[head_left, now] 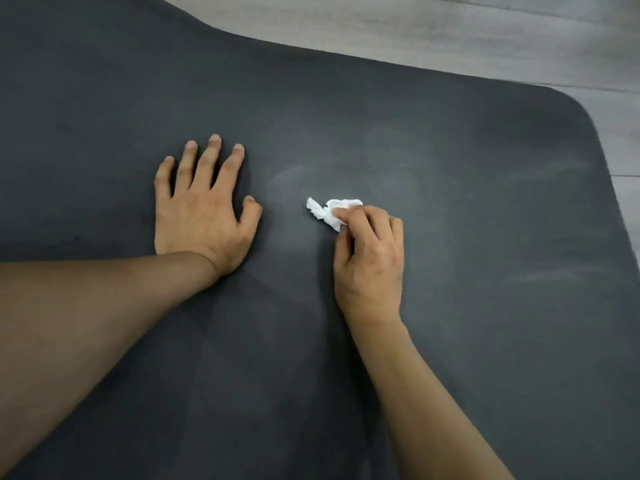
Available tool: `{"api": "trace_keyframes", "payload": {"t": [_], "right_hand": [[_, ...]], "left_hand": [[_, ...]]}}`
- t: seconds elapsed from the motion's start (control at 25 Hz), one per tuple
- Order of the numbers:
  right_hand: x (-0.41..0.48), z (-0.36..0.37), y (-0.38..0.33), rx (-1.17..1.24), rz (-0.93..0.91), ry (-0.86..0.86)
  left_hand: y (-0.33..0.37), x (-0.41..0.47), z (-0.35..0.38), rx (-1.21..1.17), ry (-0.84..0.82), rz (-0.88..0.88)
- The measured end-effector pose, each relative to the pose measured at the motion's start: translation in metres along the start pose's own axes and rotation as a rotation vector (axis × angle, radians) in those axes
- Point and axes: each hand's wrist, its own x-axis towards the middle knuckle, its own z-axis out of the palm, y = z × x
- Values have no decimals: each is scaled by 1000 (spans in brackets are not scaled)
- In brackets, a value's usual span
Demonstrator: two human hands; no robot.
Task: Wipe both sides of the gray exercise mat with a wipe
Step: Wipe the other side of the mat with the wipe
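The dark gray exercise mat (450,202) lies flat and fills most of the view. My left hand (204,209) rests palm-down on it, fingers spread and straight. To its right, my right hand (370,258) holds a crumpled white wipe (329,211) against the mat, with the fingers curled round it. Part of the wipe sticks out past the fingers toward the left hand. Faint pale streaks show on the mat around and to the right of the wipe.
Light gray wood-look floor (485,36) runs along the mat's far edge and past its rounded right corner (575,105). Both of my forearms cross the mat from the lower edge of the view.
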Motion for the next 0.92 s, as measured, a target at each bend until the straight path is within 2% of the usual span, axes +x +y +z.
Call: {"api": "trace_keyframes", "payload": {"t": [0.16,0.28,0.56,0.68,0.76,0.8,0.84,0.92], "right_hand": [[6,11,-2,-16,-40,13],[5,9,0,-28,4,12],[7,9,-1,-37,13,39],[9,2,-3,60,-38,-28],[27,-20,21,-7,-113,40],[45,-32,45,-102,-80,95],[61,-46,68,-195,55,132],[77,-50,92,-319,452,169]], "left_hand": [[1,-1,3,-4,-9,30],[5,-18,-4,-28,-12,81],[14,-170,-20,-28,-137,228],[12,-169,-20,22,-129,204],[15,-167,-19,38,-125,203],[16,-166,-18,47,-123,208],[17,-166,-16,51,-121,208],[17,-167,-17,54,-115,207]]}}
